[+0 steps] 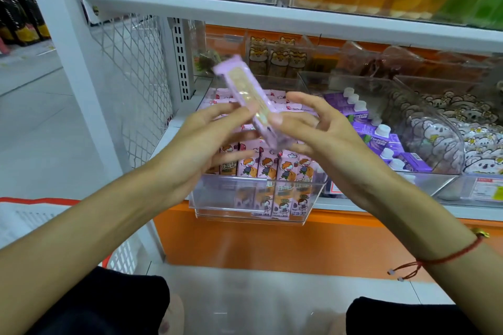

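Packet: a long lilac packet (245, 100) with a pale window down its face, tilted, top end leaning away to the left, blurred by motion.
Where: held in the air between both hands, above the clear bin (250, 198).
Right hand (321, 130): grip closed on the packet's lower part, thumb pressed on its front, other fingers spread behind.
Left hand (206, 141): grip loose, fingers almost straight, tips against the packet's left side.
Bin contents: pink cartoon-printed packets standing in rows.
Bin position: on the white shelf (272, 16) unit, its front overhanging the orange base.
To the right: purple cartons (381, 139) with white caps, then koala-print packets (435, 128).
Wrist: red string bracelet (449, 258) on the right forearm.
Lower left: white basket (122, 255) with a red rim.
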`<state>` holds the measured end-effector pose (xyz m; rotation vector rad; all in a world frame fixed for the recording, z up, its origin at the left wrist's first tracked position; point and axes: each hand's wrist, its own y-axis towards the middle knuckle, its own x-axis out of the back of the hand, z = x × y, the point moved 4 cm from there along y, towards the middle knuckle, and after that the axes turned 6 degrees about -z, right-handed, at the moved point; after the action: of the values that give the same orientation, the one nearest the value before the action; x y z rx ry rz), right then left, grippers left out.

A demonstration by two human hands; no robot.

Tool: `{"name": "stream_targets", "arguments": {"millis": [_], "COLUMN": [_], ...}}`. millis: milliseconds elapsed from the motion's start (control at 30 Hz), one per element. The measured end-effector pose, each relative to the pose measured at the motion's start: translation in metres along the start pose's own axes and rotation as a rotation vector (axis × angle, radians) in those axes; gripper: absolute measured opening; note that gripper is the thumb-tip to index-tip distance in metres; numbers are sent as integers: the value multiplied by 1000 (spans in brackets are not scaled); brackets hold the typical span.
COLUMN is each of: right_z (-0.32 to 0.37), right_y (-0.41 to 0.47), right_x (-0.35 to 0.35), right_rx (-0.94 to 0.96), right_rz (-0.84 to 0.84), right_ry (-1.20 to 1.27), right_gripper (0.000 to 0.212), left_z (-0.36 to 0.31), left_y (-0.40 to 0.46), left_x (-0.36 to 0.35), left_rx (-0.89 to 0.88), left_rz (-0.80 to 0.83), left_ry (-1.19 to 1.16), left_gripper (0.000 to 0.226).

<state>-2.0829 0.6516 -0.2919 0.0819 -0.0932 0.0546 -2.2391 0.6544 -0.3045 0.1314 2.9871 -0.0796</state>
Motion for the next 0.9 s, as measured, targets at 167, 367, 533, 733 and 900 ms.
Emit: {"name": "stream_targets", "arguments": {"millis": [167, 367, 533, 733, 900], "right_z": [-1, -11, -14, -20, -30], "right_y": [-3, 5, 10, 19, 19], "right_x": [-5, -5, -4, -9, -16], "right_rx": [143, -116, -220, 130, 448], "right_rz": [-81, 54, 51, -90, 11], "right_ry": [-68, 217, 292, -317, -854], "right_gripper": [37, 19, 33, 31, 38], "left_z": [3, -12, -31, -57, -50], "left_y": [5, 2, -7, -2, 8], "left_x": [10, 18, 13, 33, 41], "left_rx": [-62, -439, -675, -660, -510], "left_rz": [-78, -141, 9, -22, 31], "left_ry": [-45, 228, 505, 825, 1227], "left_gripper": [42, 75, 25, 31, 56]}}
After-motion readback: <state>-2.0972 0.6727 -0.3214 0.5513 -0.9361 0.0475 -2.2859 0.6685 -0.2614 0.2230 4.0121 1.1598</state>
